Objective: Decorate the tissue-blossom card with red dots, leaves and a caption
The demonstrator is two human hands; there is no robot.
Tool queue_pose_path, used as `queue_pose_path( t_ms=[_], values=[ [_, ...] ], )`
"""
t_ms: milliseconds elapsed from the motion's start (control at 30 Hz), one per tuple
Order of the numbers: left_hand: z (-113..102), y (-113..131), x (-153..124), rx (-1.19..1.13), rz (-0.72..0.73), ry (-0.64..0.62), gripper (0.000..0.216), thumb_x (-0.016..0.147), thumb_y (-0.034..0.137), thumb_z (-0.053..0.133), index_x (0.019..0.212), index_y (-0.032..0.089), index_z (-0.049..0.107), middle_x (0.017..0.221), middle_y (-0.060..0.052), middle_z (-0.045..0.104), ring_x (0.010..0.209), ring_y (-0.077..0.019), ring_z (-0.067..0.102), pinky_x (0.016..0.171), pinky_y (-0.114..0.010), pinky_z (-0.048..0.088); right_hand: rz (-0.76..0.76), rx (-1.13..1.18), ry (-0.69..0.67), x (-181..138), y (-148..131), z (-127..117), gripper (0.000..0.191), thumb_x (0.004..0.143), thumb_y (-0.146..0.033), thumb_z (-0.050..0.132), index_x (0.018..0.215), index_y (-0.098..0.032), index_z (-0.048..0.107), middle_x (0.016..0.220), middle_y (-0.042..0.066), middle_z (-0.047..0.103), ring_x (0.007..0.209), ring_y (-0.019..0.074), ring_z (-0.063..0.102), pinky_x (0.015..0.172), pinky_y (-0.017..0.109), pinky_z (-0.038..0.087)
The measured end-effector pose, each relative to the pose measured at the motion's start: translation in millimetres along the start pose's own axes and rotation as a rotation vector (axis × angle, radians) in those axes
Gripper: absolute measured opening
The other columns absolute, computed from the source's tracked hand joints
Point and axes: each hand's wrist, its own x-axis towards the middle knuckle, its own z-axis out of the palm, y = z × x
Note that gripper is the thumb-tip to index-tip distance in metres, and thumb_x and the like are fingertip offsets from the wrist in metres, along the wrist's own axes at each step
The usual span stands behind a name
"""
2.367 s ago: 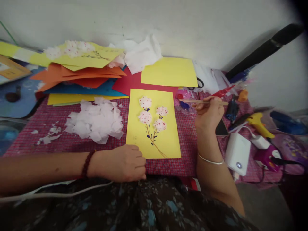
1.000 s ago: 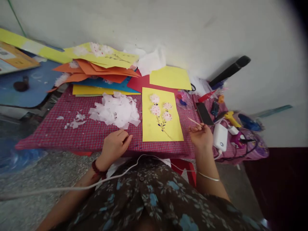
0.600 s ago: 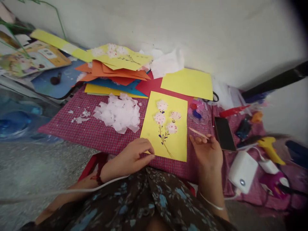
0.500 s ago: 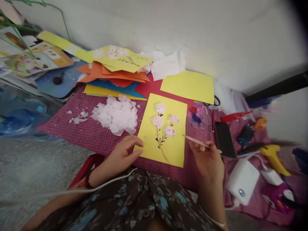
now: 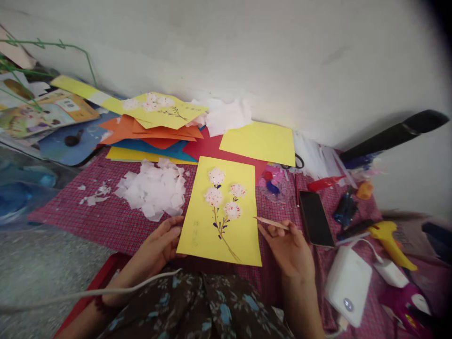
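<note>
A yellow card (image 5: 197, 230) with white tissue flowers and a painted dark stem lies on the red checked cloth (image 5: 116, 221) in front of me. My left hand (image 5: 158, 245) rests at the card's lower left edge, fingers partly curled and touching the paper. To the right of the card, my right hand (image 5: 289, 247) pinches a thin wooden stick (image 5: 270, 222) whose tip points left toward the card. A heap of white tissue scraps (image 5: 151, 188) lies to the card's left.
Coloured paper sheets (image 5: 155, 134) are stacked at the back, with a plain yellow sheet (image 5: 259, 141) beside them. A black phone (image 5: 314, 219), white power bank (image 5: 348, 285), yellow glue gun (image 5: 390, 238), scissors and small paint pots (image 5: 271, 183) crowd the right. A white cable (image 5: 88, 292) crosses my lap.
The view swung about as my head moved. My left hand stayed at the card's lower left edge; my right hand, holding the stick, came down from the paint pots to the card's right side.
</note>
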Motion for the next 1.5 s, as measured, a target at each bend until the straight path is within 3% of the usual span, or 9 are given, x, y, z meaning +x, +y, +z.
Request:
queue_pose_path(
  t_ms=[233,400,567,800,967,1100,1233,1367,1500],
  values=[
    [11.3,11.7,17.0,0.206,-0.214,-0.237,0.045,0.073,0.044,0.079,0.104,0.015,0.064,0.078,-0.006,0.073,0.051,-0.0140,0.065,0.042,-0.020,0.048,-0.032,0.053,0.006,3.4,5.7,0.6,0.021,0.075,-0.038,0.077,0.076,-0.023,0.063,0.056,-0.008,0.058,0.065,0.0125,0.065,0.087,0.043,0.060],
    [22.8,1.8,24.4,0.355,-0.139,-0.302,0.043,0.074,0.041,0.076,0.106,0.014,0.064,0.073,-0.004,0.071,0.049,-0.0141,0.061,0.042,-0.023,0.047,-0.287,0.107,0.086,-3.0,0.8,10.8,0.014,0.082,-0.034,0.067,0.075,-0.022,0.063,0.055,-0.006,0.058,0.061,0.0124,0.064,0.080,0.036,0.060],
    [21.3,-6.5,22.4,0.553,0.063,-0.313,0.045,0.081,0.047,0.070,0.111,0.015,0.061,0.074,-0.004,0.070,0.052,-0.0152,0.060,0.047,-0.028,0.051,-0.628,0.145,0.172,-19.1,-17.9,19.1,0.017,0.085,-0.028,0.057,0.073,-0.020,0.064,0.051,-0.004,0.052,0.056,0.0129,0.059,0.079,0.034,0.057],
    [7.8,-5.8,26.3,0.554,0.153,-0.325,0.042,0.083,0.051,0.068,0.107,0.016,0.066,0.070,-0.003,0.067,0.051,-0.0170,0.058,0.049,-0.030,0.050,-0.770,0.109,0.213,-29.4,-53.9,40.5,0.030,0.088,-0.022,0.046,0.065,-0.019,0.065,0.048,-0.003,0.047,0.053,0.0129,0.057,0.073,0.033,0.056],
    [0.4,0.5,26.8,0.596,0.195,-0.303,0.044,0.083,0.056,0.066,0.104,0.017,0.070,0.066,-0.004,0.066,0.053,-0.0194,0.059,0.051,-0.032,0.052,-0.967,-0.066,0.131,-2.8,-77.3,57.3,0.031,0.089,-0.018,0.040,0.072,-0.020,0.066,0.049,-0.002,0.050,0.054,0.0151,0.058,0.065,0.033,0.055],
    [-4.5,7.1,28.5,0.685,0.233,-0.231,0.049,0.080,0.062,0.068,0.104,0.019,0.072,0.066,-0.004,0.068,0.058,-0.0228,0.061,0.054,-0.034,0.054,-1.173,-0.161,0.300,35.2,-71.6,43.5,0.016,0.086,-0.016,0.049,0.078,-0.020,0.062,0.050,-0.005,0.054,0.047,0.0119,0.053,0.060,0.029,0.054],
    [-8.6,12.2,34.2,0.641,0.167,-0.202,0.051,0.077,0.063,0.072,0.108,0.023,0.071,0.093,-0.006,0.076,0.075,-0.0270,0.070,0.061,-0.036,0.058,-1.124,-0.315,0.385,54.1,-58.7,22.0,0.012,0.088,-0.026,0.057,0.081,-0.019,0.063,0.058,-0.006,0.060,0.051,0.0089,0.058,0.058,0.022,0.052],
    [-0.7,18.5,34.5,0.618,0.107,-0.185,0.052,0.076,0.063,0.074,0.109,0.024,0.071,0.100,-0.006,0.077,0.071,-0.0259,0.071,0.058,-0.036,0.058,-1.072,-0.352,0.361,51.8,-54.8,16.4,0.016,0.088,-0.033,0.061,0.081,-0.018,0.064,0.061,-0.005,0.061,0.053,0.0087,0.060,0.059,0.022,0.052],
    [22.6,31.9,31.9,0.660,0.214,-0.196,0.053,0.082,0.060,0.069,0.118,0.021,0.069,0.116,-0.008,0.074,0.090,-0.0299,0.072,0.068,-0.038,0.062,-1.040,-0.358,0.337,49.4,-54.9,17.6,0.019,0.089,-0.036,0.062,0.082,-0.018,0.065,0.061,-0.005,0.061,0.054,0.0094,0.061,0.060,0.023,0.053]
  ],
)
